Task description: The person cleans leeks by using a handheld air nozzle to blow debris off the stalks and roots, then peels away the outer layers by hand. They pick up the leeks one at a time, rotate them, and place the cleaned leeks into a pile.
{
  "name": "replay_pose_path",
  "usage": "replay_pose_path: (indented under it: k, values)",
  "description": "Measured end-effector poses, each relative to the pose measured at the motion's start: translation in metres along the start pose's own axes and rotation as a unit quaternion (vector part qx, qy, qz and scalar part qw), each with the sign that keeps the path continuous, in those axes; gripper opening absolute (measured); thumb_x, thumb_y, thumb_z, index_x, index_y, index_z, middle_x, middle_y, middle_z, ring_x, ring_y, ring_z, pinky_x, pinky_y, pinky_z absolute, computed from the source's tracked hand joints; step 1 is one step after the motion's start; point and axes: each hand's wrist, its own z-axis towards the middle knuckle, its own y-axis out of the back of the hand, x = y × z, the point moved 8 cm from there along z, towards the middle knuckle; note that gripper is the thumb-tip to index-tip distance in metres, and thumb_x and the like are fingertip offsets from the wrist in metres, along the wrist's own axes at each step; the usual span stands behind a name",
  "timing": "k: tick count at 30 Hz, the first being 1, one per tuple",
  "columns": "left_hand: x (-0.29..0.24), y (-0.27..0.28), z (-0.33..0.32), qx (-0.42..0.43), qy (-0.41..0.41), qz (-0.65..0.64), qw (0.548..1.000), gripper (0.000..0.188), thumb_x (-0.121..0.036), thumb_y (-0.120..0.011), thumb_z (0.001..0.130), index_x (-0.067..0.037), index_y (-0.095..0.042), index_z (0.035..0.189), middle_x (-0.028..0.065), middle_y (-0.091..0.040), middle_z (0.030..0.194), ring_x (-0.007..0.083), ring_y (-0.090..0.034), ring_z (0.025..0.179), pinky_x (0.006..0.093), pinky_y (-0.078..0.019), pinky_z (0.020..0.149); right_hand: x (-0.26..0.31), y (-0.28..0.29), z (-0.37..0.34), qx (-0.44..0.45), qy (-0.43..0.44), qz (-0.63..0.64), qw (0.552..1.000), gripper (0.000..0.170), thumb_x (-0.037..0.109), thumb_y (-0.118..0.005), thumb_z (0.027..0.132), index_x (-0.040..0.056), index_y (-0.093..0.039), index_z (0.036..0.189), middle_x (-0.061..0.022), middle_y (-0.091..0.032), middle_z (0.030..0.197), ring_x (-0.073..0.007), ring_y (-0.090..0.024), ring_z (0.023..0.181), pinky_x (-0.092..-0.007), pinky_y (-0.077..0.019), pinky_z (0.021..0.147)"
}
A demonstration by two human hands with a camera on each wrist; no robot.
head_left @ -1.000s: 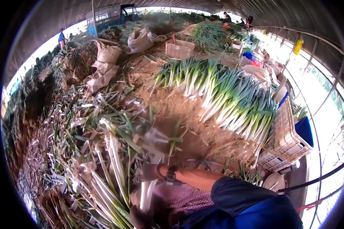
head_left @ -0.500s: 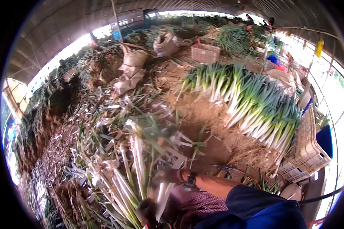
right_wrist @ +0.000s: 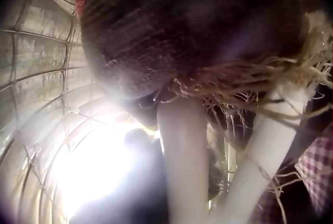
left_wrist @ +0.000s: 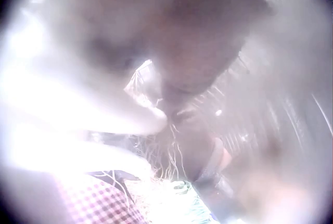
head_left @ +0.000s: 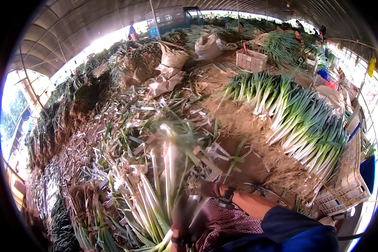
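My gloved right hand (head_left: 206,188) grips the root end of white leek stalks (right_wrist: 182,156) in front of my lap. Thin roots (right_wrist: 234,86) stick out beneath the dark glove (right_wrist: 182,31) in the right wrist view. My left hand (head_left: 182,216), also in a dark glove and blurred by motion, holds the same stalks lower down. Glare washes out the stalks (left_wrist: 78,107) in the left wrist view, and the left fingers are largely hidden. Just left of both hands lies a loose pile of leeks (head_left: 145,201) with roots and ragged leaves.
Leeks with clean white stems (head_left: 298,122) lie in a long row on the soil to the right. A plastic crate (head_left: 344,191) stands at the row's near end, another crate (head_left: 251,61) farther back. Stripped leaves cover the ground at left, near a sack (head_left: 170,63).
The head view has turned left, so the scene shifts right. My left hand has risen closer to the right hand, and less of the stalks shows between them.
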Motion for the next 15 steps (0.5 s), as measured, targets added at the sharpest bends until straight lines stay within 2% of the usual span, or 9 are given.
replay_pose_path:
  k: [1, 4, 5, 7, 9, 11, 13, 14, 15]
  values:
    - [-0.009, 0.01, -0.014, -0.004, 0.002, 0.001, 1.0, 0.064, -0.035, -0.086, 0.091, 0.0, -0.063, 0.139, 0.0133, -0.075, 0.124, 0.0266, -0.072, 0.109, 0.0397, -0.0576, 0.093, -0.001, 0.003, 0.002, -0.011, -0.006, -0.037, 0.999, 0.051, 0.05, -0.046, 0.113, 0.0057, -0.068, 0.126, -0.0291, -0.068, 0.099, -0.0451, -0.069, 0.091, -0.0529, -0.0533, 0.08]
    - [-0.008, 0.036, -0.052, -0.053, 0.008, 0.34, 0.939, 0.125, -0.065, -0.099, 0.053, -0.009, -0.05, 0.154, 0.0203, -0.073, 0.111, 0.0451, -0.071, 0.104, 0.0549, -0.0568, 0.087, 0.003, 0.002, 0.011, 0.033, 0.001, -0.119, 0.992, 0.05, 0.05, -0.045, 0.113, 0.009, -0.069, 0.127, -0.027, -0.068, 0.097, -0.0444, -0.069, 0.09, -0.0534, -0.0536, 0.081]
    - [-0.009, 0.032, -0.067, -0.093, -0.07, 0.362, 0.925, 0.116, -0.062, -0.097, 0.059, -0.014, -0.05, 0.153, 0.0185, -0.072, 0.102, 0.0446, -0.072, 0.093, 0.0572, -0.057, 0.078, 0.006, -0.002, 0.013, 0.052, 0.004, -0.161, 0.986, 0.049, 0.05, -0.045, 0.113, 0.0107, -0.07, 0.128, -0.0259, -0.068, 0.097, -0.0441, -0.069, 0.09, -0.0536, -0.0537, 0.082]
    - [0.016, 0.021, -0.07, -0.1, -0.019, 0.411, 0.906, 0.104, -0.052, -0.095, 0.064, -0.019, -0.05, 0.152, 0.0175, -0.071, 0.096, 0.0455, -0.071, 0.082, 0.0591, -0.0559, 0.072, 0.003, -0.008, 0.022, 0.019, 0.077, -0.143, 0.987, 0.046, 0.048, -0.048, 0.111, 0.0121, -0.072, 0.126, -0.024, -0.068, 0.096, -0.0431, -0.07, 0.091, -0.054, -0.0541, 0.083]
    - [0.006, 0.023, -0.07, -0.111, -0.002, 0.398, 0.911, 0.086, -0.041, -0.092, 0.069, -0.021, -0.054, 0.144, 0.0186, -0.073, 0.095, 0.0465, -0.072, 0.079, 0.059, -0.0564, 0.071, -0.012, -0.02, 0.021, 0.091, 0.083, -0.184, 0.975, 0.041, 0.04, -0.047, 0.112, 0.012, -0.071, 0.13, -0.0231, -0.07, 0.101, -0.043, -0.071, 0.093, -0.0533, -0.0553, 0.084]
    - [0.004, 0.02, -0.064, -0.033, 0.034, 0.314, 0.948, 0.076, -0.035, -0.091, 0.068, -0.018, -0.058, 0.134, 0.0202, -0.075, 0.093, 0.0464, -0.073, 0.083, 0.0588, -0.0569, 0.072, -0.004, -0.021, 0.021, 0.09, 0.164, -0.275, 0.943, 0.047, 0.047, -0.051, 0.109, 0.0102, -0.072, 0.131, -0.0216, -0.073, 0.11, -0.0443, -0.071, 0.102, -0.0528, -0.0549, 0.094]
    - [-0.004, 0.023, -0.062, -0.027, 0.045, 0.313, 0.948, 0.073, -0.035, -0.091, 0.068, -0.017, -0.058, 0.131, 0.021, -0.075, 0.092, 0.0466, -0.074, 0.084, 0.0585, -0.0572, 0.073, 0.018, 0.013, 0.007, 0.12, -0.101, -0.184, 0.97, 0.059, 0.057, -0.06, 0.102, 0.0091, -0.068, 0.136, -0.0243, -0.073, 0.114, -0.0438, -0.069, 0.114, -0.0504, -0.0521, 0.105]
    - [-0.007, 0.024, -0.062, -0.02, 0.057, 0.311, 0.948, 0.071, -0.034, -0.092, 0.067, -0.016, -0.059, 0.128, 0.0218, -0.076, 0.091, 0.0467, -0.074, 0.085, 0.0583, -0.0574, 0.073, 0.05, 0.031, -0.002, 0.097, -0.155, -0.228, 0.956, 0.07, 0.064, -0.067, 0.094, 0.0108, -0.065, 0.14, -0.0235, -0.072, 0.118, -0.04, -0.067, 0.122, -0.0547, -0.042, 0.117]
    - [-0.012, 0.026, -0.061, -0.021, 0.058, 0.312, 0.948, 0.071, -0.034, -0.092, 0.067, -0.016, -0.059, 0.128, 0.0218, -0.076, 0.091, 0.0467, -0.074, 0.085, 0.0583, -0.0574, 0.073, 0.08, 0.038, -0.01, 0.098, -0.153, -0.228, 0.957, 0.07, 0.064, -0.067, 0.094, 0.0108, -0.065, 0.14, -0.0235, -0.072, 0.118, -0.04, -0.067, 0.122, -0.0547, -0.042, 0.117]
